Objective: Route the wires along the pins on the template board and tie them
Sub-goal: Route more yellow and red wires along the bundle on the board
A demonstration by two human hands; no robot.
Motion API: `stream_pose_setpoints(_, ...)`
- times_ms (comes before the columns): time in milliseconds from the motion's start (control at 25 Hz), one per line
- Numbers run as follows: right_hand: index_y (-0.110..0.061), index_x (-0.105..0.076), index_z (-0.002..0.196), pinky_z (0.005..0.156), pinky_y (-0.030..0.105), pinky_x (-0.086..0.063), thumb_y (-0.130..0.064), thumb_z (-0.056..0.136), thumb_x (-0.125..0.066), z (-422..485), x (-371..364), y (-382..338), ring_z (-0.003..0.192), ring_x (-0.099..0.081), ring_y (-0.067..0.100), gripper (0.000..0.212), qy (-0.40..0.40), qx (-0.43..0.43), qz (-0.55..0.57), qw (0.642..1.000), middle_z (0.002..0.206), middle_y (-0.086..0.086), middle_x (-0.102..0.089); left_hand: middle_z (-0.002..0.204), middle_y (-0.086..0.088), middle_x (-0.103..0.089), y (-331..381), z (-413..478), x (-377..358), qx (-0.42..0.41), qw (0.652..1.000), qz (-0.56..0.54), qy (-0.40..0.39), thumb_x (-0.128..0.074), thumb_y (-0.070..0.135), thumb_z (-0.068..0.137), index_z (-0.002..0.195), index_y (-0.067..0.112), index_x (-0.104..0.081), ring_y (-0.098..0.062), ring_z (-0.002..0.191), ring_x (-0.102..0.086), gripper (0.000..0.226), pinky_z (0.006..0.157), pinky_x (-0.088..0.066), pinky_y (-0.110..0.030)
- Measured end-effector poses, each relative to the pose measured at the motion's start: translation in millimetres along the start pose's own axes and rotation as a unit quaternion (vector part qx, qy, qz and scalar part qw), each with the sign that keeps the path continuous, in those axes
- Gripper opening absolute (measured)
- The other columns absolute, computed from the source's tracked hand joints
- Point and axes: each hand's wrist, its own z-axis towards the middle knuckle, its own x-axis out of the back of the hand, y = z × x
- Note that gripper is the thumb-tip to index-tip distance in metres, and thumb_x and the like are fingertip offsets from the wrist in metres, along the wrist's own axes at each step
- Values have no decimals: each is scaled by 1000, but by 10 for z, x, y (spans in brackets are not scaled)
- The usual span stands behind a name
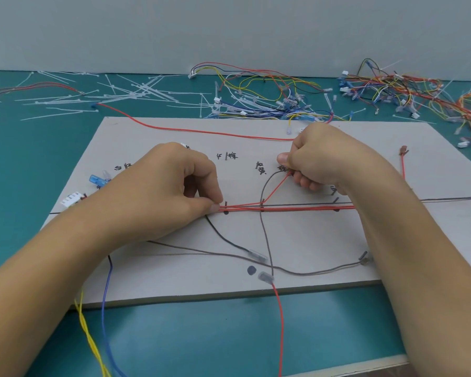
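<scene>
A grey template board (305,235) lies on the teal table, with dark pins and handwritten marks on it. A bundle of red wires (297,207) runs left to right across its middle, along the pins. My left hand (169,191) pinches the left end of that bundle beside a pin (226,205). My right hand (321,159) grips a red wire (279,186) that branches up from the bundle near a second pin (262,202). Grey and black wires curve over the board's near half.
Loose white cable ties (125,91) lie scattered at the back left. Tangles of coloured wire harnesses (269,96) fill the back middle and right (408,88). A white connector (71,198) and blue terminals (98,180) sit at the board's left edge. Yellow and blue wires (104,322) trail off the front.
</scene>
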Motion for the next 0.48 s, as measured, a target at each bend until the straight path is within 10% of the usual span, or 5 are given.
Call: stream_pose_setpoints(480, 5, -68, 84, 46, 24, -56, 8, 95, -63, 16, 180, 210, 52, -72, 23, 13, -77, 43, 174, 981, 62, 15, -73, 71, 5, -67, -33, 6, -4, -10, 1000, 19, 3, -85, 16, 78, 71, 32, -74, -16, 64, -57, 20, 61, -50, -35)
